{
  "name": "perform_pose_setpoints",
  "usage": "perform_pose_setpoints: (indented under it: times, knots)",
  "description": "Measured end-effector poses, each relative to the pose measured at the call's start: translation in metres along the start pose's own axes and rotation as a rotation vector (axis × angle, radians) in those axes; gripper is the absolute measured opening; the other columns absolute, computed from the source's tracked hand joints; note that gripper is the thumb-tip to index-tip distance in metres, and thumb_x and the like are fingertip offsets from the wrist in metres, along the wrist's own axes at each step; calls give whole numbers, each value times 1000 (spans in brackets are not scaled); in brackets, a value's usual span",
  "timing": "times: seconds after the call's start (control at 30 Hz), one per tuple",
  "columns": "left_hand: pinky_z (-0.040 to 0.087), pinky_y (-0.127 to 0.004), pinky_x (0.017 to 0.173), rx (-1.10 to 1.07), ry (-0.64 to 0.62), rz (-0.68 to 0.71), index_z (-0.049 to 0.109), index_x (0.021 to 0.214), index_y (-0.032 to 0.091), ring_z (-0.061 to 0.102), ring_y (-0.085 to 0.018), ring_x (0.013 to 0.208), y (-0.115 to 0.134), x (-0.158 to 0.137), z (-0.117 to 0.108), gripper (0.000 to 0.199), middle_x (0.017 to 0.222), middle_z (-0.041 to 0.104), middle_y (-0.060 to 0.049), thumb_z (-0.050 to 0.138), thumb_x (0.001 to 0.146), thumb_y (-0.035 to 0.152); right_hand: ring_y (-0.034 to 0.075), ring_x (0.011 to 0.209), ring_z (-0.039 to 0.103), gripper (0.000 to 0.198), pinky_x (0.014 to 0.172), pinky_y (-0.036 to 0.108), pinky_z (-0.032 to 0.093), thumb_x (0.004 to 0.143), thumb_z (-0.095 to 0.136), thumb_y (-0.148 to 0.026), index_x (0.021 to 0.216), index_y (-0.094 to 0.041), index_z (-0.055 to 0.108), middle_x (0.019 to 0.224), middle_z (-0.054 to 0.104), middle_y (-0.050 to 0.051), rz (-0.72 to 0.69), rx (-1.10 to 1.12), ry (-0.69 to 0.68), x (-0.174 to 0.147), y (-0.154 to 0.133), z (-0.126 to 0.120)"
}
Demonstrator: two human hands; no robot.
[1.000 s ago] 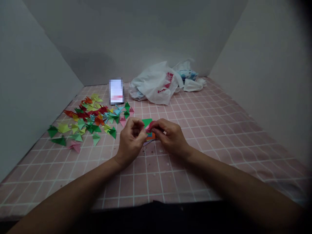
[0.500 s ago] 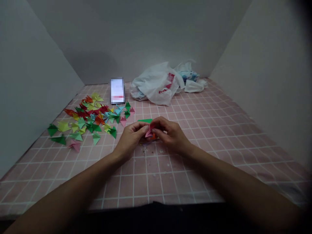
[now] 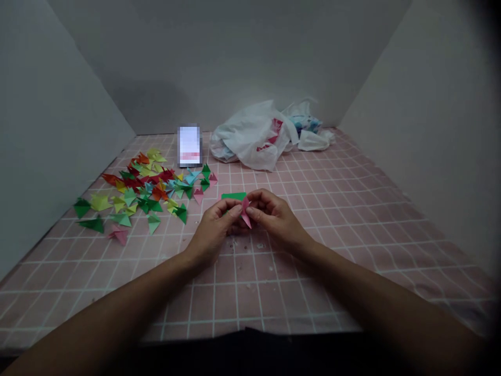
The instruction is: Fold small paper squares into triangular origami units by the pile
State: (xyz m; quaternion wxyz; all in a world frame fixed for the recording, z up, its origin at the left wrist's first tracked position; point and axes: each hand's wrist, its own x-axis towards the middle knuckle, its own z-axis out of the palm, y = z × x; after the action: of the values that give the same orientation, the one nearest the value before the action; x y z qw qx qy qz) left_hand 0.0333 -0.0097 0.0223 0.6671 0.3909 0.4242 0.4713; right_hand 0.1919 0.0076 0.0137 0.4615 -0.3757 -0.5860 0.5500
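A folded piece of pink paper [image 3: 246, 213] is held upright between my two hands, a little above the table's middle. My left hand [image 3: 219, 222] pinches its left side between thumb and fingers. From the right, the thumb and forefinger of my right hand [image 3: 276, 216] grip the same paper. Just behind my fingers lies green paper [image 3: 234, 196], partly hidden by the left hand. Many small folded paper shapes [image 3: 146, 203] in green, yellow, red, orange, blue and pink are spread over the table to the left.
A pink tablecloth with white grid lines [image 3: 313, 209] covers the table. At the back stand a phone with a lit, blurred screen [image 3: 189, 146] and a crumpled white plastic bag [image 3: 254, 133]. Right of it is a white and blue package [image 3: 307, 125]. Pale walls enclose three sides.
The pink paper has turned more upright between my fingers and shifted slightly to the right. An orange patch seen below my hands is now hidden. The scattered folded shapes stay where they were.
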Motion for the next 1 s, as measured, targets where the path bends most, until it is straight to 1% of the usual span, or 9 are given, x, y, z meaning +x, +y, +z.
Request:
perform_pose_setpoints:
  times: [0.2, 0.33, 0.47, 0.57, 0.7, 0.9, 1.0]
  knots:
    - [56, -23, 61, -61, -4, -13, 66, 81, 17, 62, -10, 63, -3, 3, -1, 23, 74, 65, 1, 78, 77, 36, 13, 66, 58, 19, 61, 27, 48, 81, 67, -28, 97, -22, 59, 75, 60, -3, 28, -2, -19, 0, 2, 0]
    - [57, -24, 64, -67, -7, -7, 66, 82, 16, 62, -10, 65, -4, 4, -2, 24, 77, 65, 0, 79, 78, 37, 13, 66, 57, 18, 61, 26, 47, 81, 68, -26, 97, -22, 59, 73, 60, -3, 18, -8, -26, 0, 1, 0]
    - [58, -26, 68, -42, -4, -9, 66, 84, 17, 64, -11, 68, -5, 4, -2, 24, 79, 65, 0, 79, 78, 36, 12, 63, 55, 15, 60, 26, 45, 83, 65, -28, 96, -21, 59, 71, 57, -4, 22, -9, -27, -1, 0, 0]
    - [57, -28, 71, -22, -3, -7, 67, 86, 17, 65, -11, 68, -7, 4, -3, 23, 79, 66, 0, 78, 78, 35, 11, 62, 55, 14, 59, 25, 45, 86, 63, -30, 96, -20, 60, 71, 57, -4, 35, 26, -19, -2, -1, 1]
    - [54, -27, 71, -1, -23, 3, 68, 86, 16, 65, -12, 68, -8, 4, -5, 23, 77, 68, 0, 78, 79, 36, 10, 59, 57, 15, 58, 25, 46, 88, 63, -34, 93, -20, 60, 72, 61, -3, 70, 99, -26, -3, -1, 1]
    - [50, -26, 72, 32, -69, 43, 70, 84, 15, 64, -12, 69, -5, 3, -4, 24, 74, 69, -1, 78, 79, 37, 10, 55, 58, 21, 54, 23, 46, 85, 71, -37, 89, -19, 61, 69, 63, -4, 110, 226, -14, -1, 4, 0]
    - [48, -26, 71, 62, -78, 65, 70, 83, 14, 63, -13, 68, -4, 3, -4, 23, 73, 69, -1, 76, 81, 37, 10, 54, 59, 21, 54, 24, 48, 86, 71, -38, 88, -19, 61, 68, 65, -3, 121, 255, -13, -1, 6, 0]
